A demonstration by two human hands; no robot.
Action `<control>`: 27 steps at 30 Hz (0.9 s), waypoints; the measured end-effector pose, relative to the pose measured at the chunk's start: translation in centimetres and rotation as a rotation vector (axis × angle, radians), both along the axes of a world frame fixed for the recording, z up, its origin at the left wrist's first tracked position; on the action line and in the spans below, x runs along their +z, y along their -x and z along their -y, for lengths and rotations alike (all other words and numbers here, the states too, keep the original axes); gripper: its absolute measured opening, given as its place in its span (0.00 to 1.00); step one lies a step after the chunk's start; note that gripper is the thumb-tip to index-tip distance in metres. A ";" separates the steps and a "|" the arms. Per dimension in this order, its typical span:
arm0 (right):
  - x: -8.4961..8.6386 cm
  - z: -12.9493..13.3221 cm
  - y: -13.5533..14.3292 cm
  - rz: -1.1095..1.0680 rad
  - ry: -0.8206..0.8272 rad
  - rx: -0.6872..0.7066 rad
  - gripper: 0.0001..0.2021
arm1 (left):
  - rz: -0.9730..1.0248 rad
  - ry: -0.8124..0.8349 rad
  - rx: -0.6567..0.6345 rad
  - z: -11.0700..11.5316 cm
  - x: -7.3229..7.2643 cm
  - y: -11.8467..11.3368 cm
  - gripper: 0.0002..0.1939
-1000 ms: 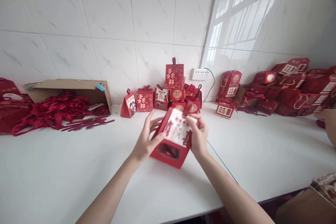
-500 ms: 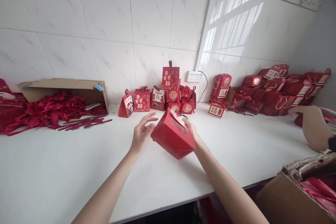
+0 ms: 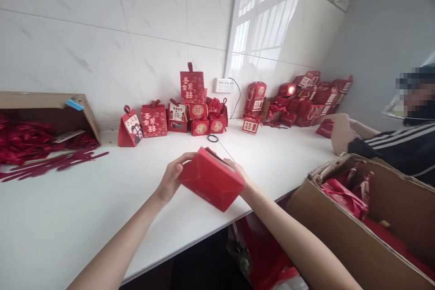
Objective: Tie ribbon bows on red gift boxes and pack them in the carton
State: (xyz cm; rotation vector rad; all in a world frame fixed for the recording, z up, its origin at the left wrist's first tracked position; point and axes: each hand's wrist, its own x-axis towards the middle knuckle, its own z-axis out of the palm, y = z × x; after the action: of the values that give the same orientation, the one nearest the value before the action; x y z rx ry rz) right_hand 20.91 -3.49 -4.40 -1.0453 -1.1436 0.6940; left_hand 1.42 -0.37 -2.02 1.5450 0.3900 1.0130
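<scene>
A red paper gift box (image 3: pixel 211 180) is held tilted above the white table, its plain underside toward me. My left hand (image 3: pixel 171 177) has its fingers around the box's left end. On the other side, my right hand (image 3: pixel 240 176) grips the right end, its fingers partly hidden behind the box. Beyond it stand several red boxes with printed patterns, among them a tall one with a ribbon loop (image 3: pixel 192 87) on top of others. A black ring (image 3: pixel 213 138) lies on the table in front of them.
On the left a cardboard box (image 3: pixel 91 118) holds red ribbons, with dark red strips (image 3: pixel 64 163) before it. At the lower right stands an open carton (image 3: pixel 326 217) with red items. A co-worker's sleeve (image 3: pixel 397 145) is behind it. Red boxes (image 3: pixel 309 108) are piled further back.
My view has turned to the right, showing more of the carton and the co-worker. My left hand, apart from the box before, now holds it. The box has tipped to show more underside.
</scene>
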 end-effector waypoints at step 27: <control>12.6 30.0 -21.9 0.400 0.597 -1.208 0.16 | -0.510 -0.268 -0.117 1.4 -2.8 -10.2 0.13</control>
State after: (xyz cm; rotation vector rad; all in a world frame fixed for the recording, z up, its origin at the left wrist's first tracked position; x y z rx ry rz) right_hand 42.85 -33.46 8.22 -2.1492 -0.4101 -0.1958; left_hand 11.61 -1.79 -4.80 2.0472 0.5226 0.5860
